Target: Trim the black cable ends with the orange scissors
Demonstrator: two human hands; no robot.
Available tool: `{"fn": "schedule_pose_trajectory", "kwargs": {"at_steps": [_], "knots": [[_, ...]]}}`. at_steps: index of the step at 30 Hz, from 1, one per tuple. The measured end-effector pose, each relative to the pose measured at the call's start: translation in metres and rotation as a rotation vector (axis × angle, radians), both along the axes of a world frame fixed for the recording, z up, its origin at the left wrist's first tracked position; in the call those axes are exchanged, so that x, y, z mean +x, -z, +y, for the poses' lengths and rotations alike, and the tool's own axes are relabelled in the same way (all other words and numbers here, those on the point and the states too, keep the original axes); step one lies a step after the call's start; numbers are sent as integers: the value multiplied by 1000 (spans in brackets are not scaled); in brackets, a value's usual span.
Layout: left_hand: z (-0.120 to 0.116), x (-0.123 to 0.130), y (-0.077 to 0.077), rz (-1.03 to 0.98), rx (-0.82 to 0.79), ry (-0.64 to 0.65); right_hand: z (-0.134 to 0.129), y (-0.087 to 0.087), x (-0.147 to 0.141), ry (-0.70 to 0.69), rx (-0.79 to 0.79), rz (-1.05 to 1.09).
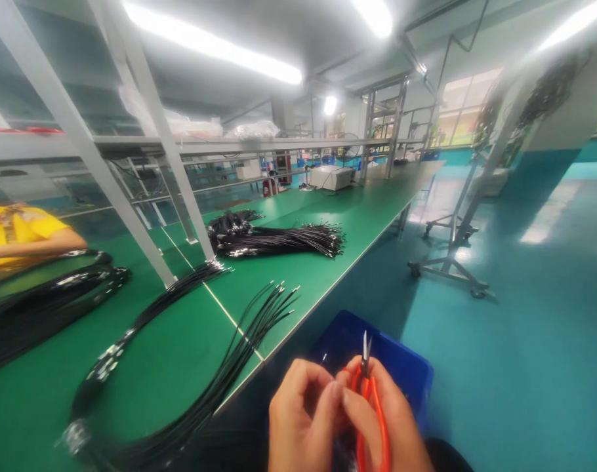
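Note:
Above a blue bin (411, 373), my right hand (394, 419) is closed around red-handled scissors (380, 419), their short blades pointing up and slightly parted. My left hand (301, 416) is pinched, its thumb and fingertips meeting the fingers of my right hand. Whatever lies in that pinch is too small or hidden to name. To the left, a looped bundle of thin black cables (214, 373) lies on the green table (170, 354), its loose ends with light tips fanning toward the table edge. Clear wrap binds part of the loop.
More black cable bundles (288, 240) lie farther along the table. A person in a yellow top (25, 236) sits across at the left, beside another cable coil (57, 295). White shelf posts (173, 137) rise from the table. A wheeled metal stand (451, 262) is on the floor at right.

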State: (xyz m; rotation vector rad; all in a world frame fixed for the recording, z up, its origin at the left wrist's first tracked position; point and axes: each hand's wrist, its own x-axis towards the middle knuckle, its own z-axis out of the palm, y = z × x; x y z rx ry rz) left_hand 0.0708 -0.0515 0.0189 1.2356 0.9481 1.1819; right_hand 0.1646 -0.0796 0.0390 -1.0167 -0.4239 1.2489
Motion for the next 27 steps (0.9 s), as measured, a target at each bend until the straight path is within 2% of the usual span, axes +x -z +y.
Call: {"fn": "schedule_pose_trajectory", "kwargs": {"at_steps": [4,5,8,14,18,21,27], "knots": [[7,-5,-11,-208,-147,220,-1,-1,4,-63,41,76],[9,-6,-13,-264,-182,241,-1,-1,5,-79,46,109],[10,-6,-17,-383,-244,240,0,-2,7,-101,76,145],[9,0,-18,-437,-218,295,1,0,9,-132,25,164],[9,0,-21,-533,-303,332,6,7,9,-146,108,253],[9,1,-20,-544,-329,291,10,10,9,-126,151,248],[8,4,-16,-510,-269,222,11,11,9,-116,148,273]]}}
